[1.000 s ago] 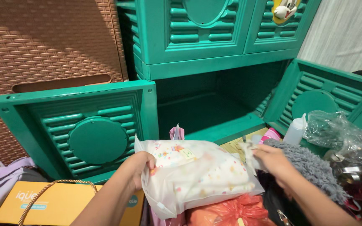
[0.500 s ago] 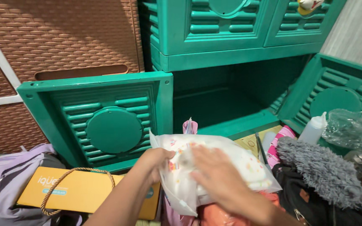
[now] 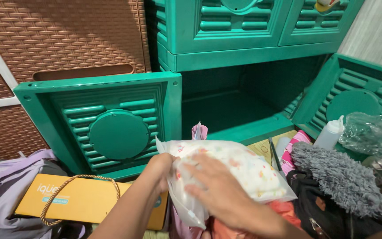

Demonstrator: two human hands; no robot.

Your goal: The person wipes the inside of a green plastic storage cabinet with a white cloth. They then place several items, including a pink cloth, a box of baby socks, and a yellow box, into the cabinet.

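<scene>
Since a moment ago our right hand (image 3: 217, 190) slid flat onto the clear bag of printed cloth (image 3: 235, 170); our left hand (image 3: 162, 170) pinches its left edge, long axis running left-right, near the open green cabinet (image 3: 226, 110).

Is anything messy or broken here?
Nothing looks broken or spilled. It is cluttered, though: both green cabinet doors hang open on an empty compartment, and bags crowd the floor. Both hands, left hand and right hand, press a frosted plastic bag.
</scene>
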